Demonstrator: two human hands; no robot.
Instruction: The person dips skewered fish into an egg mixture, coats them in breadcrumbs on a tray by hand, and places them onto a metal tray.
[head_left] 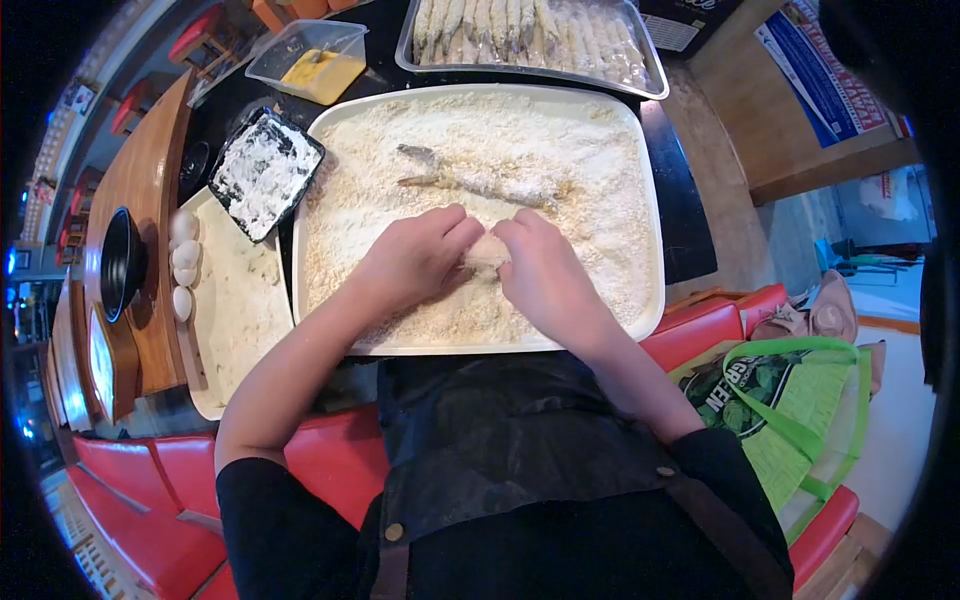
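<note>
A broad white tray (pixel 654 220) of crumbs (pixel 350 190) lies before a metal tray (pixel 653 60) of breaded shrimp (pixel 490 30). A person's left hand (pixel 415 255) and right hand (pixel 548 275) meet over the crumbs, near loose shrimp (pixel 480 182); curled fingers (pixel 455 230) grip a crumb-coated piece (pixel 487 250) mid-tray.

To your left, a black bowl (pixel 122 265) sits on a wooden counter (pixel 158 190), with red stools (pixel 130 105) farther off beyond it. Below the counter on that side, you can see a red padded seat (pixel 150 510). To your right, a green bag (pixel 750 395) printed with "GREEN" rests by another red seat (pixel 765 305), near a pinkish item (pixel 835 300) too unclear to name. Farther ahead on your right, a largely blue printed poster (pixel 820 75) shows against a wooden panel (pixel 800 182).
</note>
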